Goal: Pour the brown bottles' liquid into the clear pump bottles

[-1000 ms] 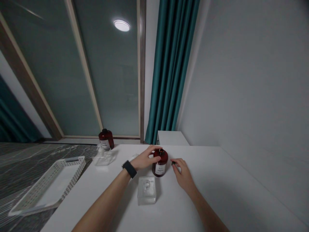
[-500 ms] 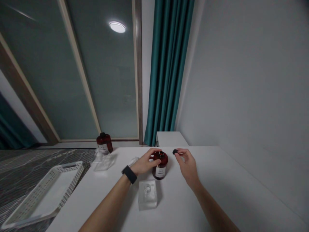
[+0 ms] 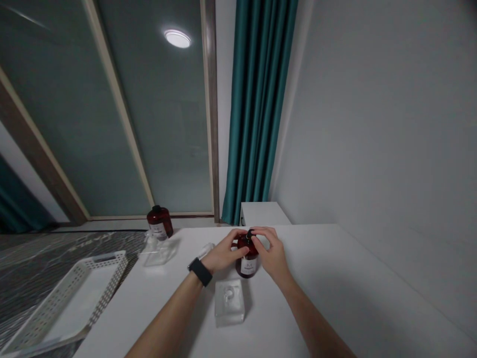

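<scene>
A dark red-brown bottle (image 3: 247, 269) with a white label stands upright on the white table. My left hand (image 3: 226, 252) is wrapped around its left side, fingers behind and thumb across the front. In my right hand (image 3: 273, 253), thumb and fingertips pinch a small black cap (image 3: 250, 233) at the bottle's mouth; whether it is seated on the neck I cannot tell. Just in front of the bottle lies a clear, square-based glass or plastic piece (image 3: 229, 306) with a round opening. Behind my left wrist, a small pale object (image 3: 206, 250) is partly hidden.
At the table's far left stands a second red-brown bottle (image 3: 160, 222) with a black cap, with another clear piece (image 3: 155, 256) in front of it. A white perforated basket (image 3: 108, 291) sits left of the table (image 3: 328, 308). A white cabinet (image 3: 264, 213) is beyond the far edge.
My right hand has moved left with the black cap, from beside the bottle onto its mouth. The left hand keeps its hold on the bottle.
</scene>
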Demonstrator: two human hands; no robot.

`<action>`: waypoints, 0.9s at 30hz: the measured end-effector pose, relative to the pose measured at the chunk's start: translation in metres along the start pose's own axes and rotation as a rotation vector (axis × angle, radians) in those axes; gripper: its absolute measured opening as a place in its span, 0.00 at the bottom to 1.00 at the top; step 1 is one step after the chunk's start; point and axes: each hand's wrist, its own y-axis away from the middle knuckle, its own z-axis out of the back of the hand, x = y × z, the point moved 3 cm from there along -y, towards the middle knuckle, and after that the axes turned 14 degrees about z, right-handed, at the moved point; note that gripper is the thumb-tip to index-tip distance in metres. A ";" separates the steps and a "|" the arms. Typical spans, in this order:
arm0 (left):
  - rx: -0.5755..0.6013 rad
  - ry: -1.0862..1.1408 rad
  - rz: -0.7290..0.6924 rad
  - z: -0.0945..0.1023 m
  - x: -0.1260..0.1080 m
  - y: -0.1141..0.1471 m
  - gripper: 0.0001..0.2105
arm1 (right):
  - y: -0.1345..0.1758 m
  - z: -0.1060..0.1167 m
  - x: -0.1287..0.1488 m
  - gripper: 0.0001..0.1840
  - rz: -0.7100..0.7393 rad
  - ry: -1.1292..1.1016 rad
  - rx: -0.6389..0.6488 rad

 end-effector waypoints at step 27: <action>0.171 -0.023 0.047 0.002 -0.013 0.010 0.20 | 0.019 0.006 0.009 0.11 -0.065 -0.161 0.025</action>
